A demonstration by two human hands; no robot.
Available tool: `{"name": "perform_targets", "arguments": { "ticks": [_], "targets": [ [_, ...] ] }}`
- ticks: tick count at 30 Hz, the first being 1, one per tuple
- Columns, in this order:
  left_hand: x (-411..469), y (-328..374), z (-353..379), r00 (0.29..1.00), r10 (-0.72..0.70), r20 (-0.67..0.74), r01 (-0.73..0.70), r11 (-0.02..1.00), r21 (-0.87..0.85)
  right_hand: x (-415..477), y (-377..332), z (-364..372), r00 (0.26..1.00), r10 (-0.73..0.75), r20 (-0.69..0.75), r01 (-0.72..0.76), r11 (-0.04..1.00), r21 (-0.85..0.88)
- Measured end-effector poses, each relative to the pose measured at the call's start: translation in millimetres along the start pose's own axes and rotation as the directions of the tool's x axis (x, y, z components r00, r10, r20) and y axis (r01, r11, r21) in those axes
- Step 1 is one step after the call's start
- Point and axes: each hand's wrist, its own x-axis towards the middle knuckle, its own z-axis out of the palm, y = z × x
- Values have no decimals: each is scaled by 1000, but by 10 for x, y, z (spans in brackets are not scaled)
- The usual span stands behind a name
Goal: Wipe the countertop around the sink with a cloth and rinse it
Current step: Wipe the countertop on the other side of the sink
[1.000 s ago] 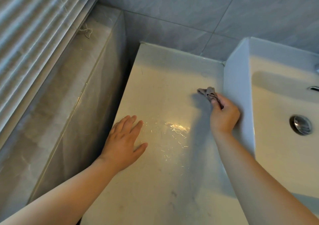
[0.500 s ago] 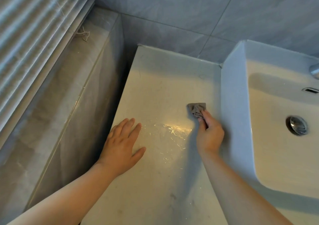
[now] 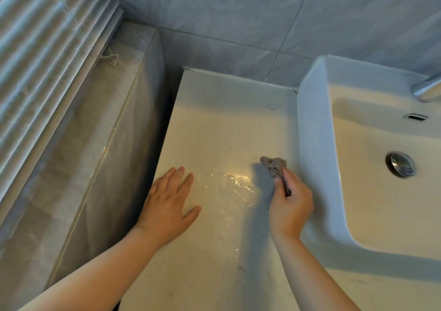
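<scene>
Grey-blue marbled tiles (image 3: 238, 12) cover the wall across the top of the view. At the left hangs a slatted window blind (image 3: 35, 48), and below it runs a grey stone ledge (image 3: 71, 155) with a loose bit of pale cord (image 3: 111, 57) lying near its far end.

The pale, faintly veined countertop (image 3: 226, 124) fills the middle, running from the wall toward the camera. A wet patch (image 3: 236, 181) glints on it between the two hands.

The white rectangular sink (image 3: 312, 131) stands on the counter at the right, its tall outer wall rising just beside the wiped area.

The left hand (image 3: 167, 205) lies flat on the countertop near its left edge, palm down, fingers straight and slightly spread, holding nothing.

The right hand (image 3: 290, 208) is close to the sink's outer wall, its fingers curled and clamped round a small grey cloth (image 3: 274, 166). The bunched end of the cloth sticks out beyond the fingertips and sits on the countertop, just beside the sink wall and at the right edge of the wet patch.

Inside the basin sits a round chrome drain (image 3: 401, 166). The end of a chrome faucet (image 3: 427, 88) shows at the right edge, with a small overflow slot (image 3: 415, 116) beneath it.
</scene>
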Motion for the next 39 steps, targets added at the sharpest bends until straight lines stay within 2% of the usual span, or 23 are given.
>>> {"name": "perform_targets", "arguments": {
  "ticks": [2,5,7,12,18,26,28,31,35,39],
  "targets": [
    [-12,-8,0,1000,8,9,-8,1000,-1,154,47,-52,998,-47,-39,43,994,-105],
    [-9,-7,8,1000,11,11,-11,1000,-14,255,202,-75,990,-111,90,133,948,-290],
    [-8,-13,21,1000,10,14,-10,1000,-12,216,313,-32,990,-77,118,112,941,-321],
    [-6,-34,23,999,14,31,-14,1000,-6,76,303,118,988,157,-15,-157,984,-89],
    [0,-25,-15,997,14,76,-14,1000,6,-74,333,-17,990,77,117,-73,997,-40],
    [8,-7,-35,995,3,102,-6,1000,27,-604,211,-89,975,19,220,-29,999,42],
    [6,-1,-43,994,-3,105,0,1000,31,-649,142,-116,961,94,261,-130,984,124],
    [5,-24,-38,993,-2,121,-3,999,39,-570,-12,-210,924,222,311,-314,904,289],
    [7,-24,-22,994,-1,105,-5,999,52,-265,-98,-268,956,195,218,-263,900,349],
    [4,14,-21,994,-22,104,19,999,36,110,-70,-121,980,98,171,-136,964,231]
  ]
}}
